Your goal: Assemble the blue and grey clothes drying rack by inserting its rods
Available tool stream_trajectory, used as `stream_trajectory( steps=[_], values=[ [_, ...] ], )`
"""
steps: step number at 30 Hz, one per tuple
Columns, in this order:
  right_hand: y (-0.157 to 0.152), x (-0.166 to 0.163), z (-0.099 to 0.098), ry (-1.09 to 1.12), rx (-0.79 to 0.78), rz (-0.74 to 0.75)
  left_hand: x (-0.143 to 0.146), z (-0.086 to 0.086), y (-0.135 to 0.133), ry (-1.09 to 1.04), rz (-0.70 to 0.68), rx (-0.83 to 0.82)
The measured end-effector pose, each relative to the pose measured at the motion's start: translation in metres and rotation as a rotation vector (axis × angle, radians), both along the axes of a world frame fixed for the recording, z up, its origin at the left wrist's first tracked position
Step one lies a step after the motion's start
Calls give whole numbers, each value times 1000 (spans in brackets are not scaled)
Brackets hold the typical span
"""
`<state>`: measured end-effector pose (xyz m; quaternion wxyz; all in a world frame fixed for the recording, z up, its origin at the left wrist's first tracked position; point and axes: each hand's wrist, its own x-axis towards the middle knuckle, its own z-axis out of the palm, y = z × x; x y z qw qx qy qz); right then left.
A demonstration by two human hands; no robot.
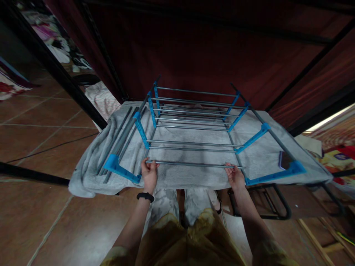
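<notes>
Level between my two hands is a thin grey metal tube (191, 164). My left hand (149, 173) pinches it near its left end; my right hand (235, 175) grips it near the right end, which sticks out a little past the fingers. Around it stands a partly built rack with blue plastic side brackets (141, 130) and several grey crossbars (194, 143). The held tube lies between the front left bracket (122, 172) and the front right bracket (277, 175), apart from both as far as I can see.
Several loose grey tubes (122, 136) lie on the left of the grey cloth (191, 179) covering the table. A phone (284, 160) rests at the right, beside the rack. Dark red curtain (194, 55) hangs behind, with black metal posts (55, 70) at the sides.
</notes>
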<state>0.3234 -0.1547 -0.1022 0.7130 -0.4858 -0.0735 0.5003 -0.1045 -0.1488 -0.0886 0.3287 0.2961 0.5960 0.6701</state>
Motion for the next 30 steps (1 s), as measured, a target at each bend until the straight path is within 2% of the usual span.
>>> stream_trajectory(
  steps=[30],
  values=[
    [-7, 0, 4, -16, 11, -15, 0, -3, -2, 76, -8, -26]
  ],
)
